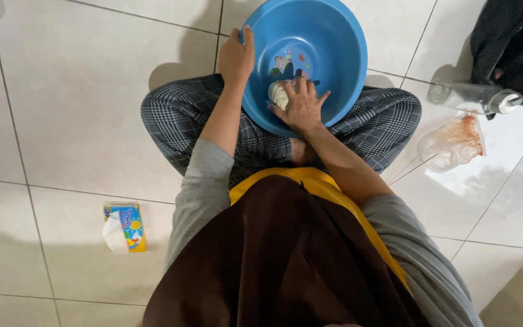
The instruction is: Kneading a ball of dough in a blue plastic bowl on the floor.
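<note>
The white tiled floor [80,91] fills the view, its grey joints crossing under everything. On it sits one person with legs crossed, in checked grey trousers [180,112], a grey long-sleeved top and a brown cloth over a yellow garment.

One round blue plastic basin [334,42] rests tilted on the person's lap, between the knees, its open side turned toward the camera. A small coloured picture shows on its inner bottom.

At the top right corner lies one heap of black cloth [513,42]. Just below it one clear bottle [473,97] lies on its side, and near that, toward the person's right knee, one crumpled clear plastic bag [455,142] smeared with reddish-brown stains.

At the lower left, well apart from the person, lies one small yellow and blue tissue packet [125,227] with a white tissue sticking out of it.

The left hand [236,57] grips the near rim of the basin, fingers curled over the edge, thumb outside. The right hand [301,103] lies inside the basin with fingers spread, pressing down on one pale lump of dough [278,94], which sits against the lower inner wall of the basin and shows only partly beside the fingers.
</note>
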